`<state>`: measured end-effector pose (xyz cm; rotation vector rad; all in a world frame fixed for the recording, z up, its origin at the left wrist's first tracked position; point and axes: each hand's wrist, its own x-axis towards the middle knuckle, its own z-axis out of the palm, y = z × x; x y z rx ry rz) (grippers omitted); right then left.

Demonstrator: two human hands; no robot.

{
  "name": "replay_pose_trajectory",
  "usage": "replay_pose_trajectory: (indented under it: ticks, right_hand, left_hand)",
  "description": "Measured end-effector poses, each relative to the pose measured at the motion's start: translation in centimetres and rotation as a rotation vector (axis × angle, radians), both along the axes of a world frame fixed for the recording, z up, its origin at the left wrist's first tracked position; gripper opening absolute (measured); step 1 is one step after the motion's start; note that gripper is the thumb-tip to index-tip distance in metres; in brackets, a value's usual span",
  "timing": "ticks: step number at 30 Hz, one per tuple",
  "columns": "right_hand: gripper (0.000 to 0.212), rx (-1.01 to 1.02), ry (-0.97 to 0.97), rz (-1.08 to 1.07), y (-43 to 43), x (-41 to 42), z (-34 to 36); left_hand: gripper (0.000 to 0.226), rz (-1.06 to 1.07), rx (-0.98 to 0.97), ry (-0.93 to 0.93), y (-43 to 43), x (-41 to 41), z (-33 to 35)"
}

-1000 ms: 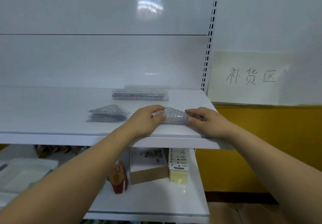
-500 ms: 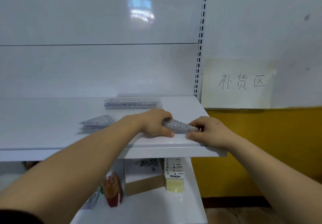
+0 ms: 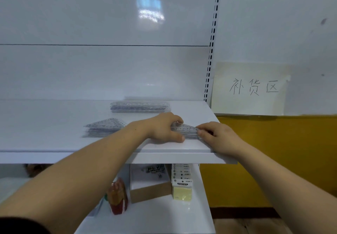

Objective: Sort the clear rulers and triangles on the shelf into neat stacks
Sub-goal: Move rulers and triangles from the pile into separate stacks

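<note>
A person's two hands close on a stack of clear triangles (image 3: 188,132) near the front right corner of a white shelf (image 3: 45,124). The left hand (image 3: 164,128) grips the stack's left end, fingers curled over its top and thumb along its front edge. The right hand (image 3: 218,137) pinches the pointed right tip between fingertips and thumb. The stack rests on the shelf surface between the two hands.

A second triangle stack (image 3: 104,128) lies to the left of the left wrist, midway between the shelf's front and back edges. A pile of clear straight rulers (image 3: 140,106) sits along the back edge, behind the left hand and apart from both triangle stacks.

On the lower shelf (image 3: 164,219) stand a cardboard box (image 3: 149,190), a pack of yellow sticky notes (image 3: 182,190) just to its right, and a red packet (image 3: 117,199) to its left. A handwritten paper sign (image 3: 249,88) hangs on the wall to the right of the slotted upright (image 3: 212,42).
</note>
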<state>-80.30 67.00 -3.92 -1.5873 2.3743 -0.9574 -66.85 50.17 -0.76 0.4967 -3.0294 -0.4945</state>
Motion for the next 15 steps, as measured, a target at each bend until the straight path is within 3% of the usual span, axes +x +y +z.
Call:
replay_pose_trajectory:
  ticks: [6, 9, 12, 15]
  right_hand:
    - [0.007, 0.063, 0.095, -0.014, -0.3, 0.2, 0.2]
    - [0.007, 0.052, 0.085, -0.027, -0.2, 0.4, 0.3]
    - [0.022, 0.012, -0.046, -0.014, 0.3, 0.7, 0.5]
    - [0.044, 0.041, -0.015, -0.02, 0.3, 0.5, 0.9]
  left_hand:
    - [0.063, 0.038, 0.02, -0.057, 0.3, -0.2, 0.6]
    - [0.088, 0.065, 0.021, -0.055, 0.3, 0.1, 0.6]
    - [0.1, 0.143, -0.008, 0.033, 0.2, 1.2, 0.6]
    - [0.099, 0.258, 0.048, 0.155, 0.5, 3.0, -0.2]
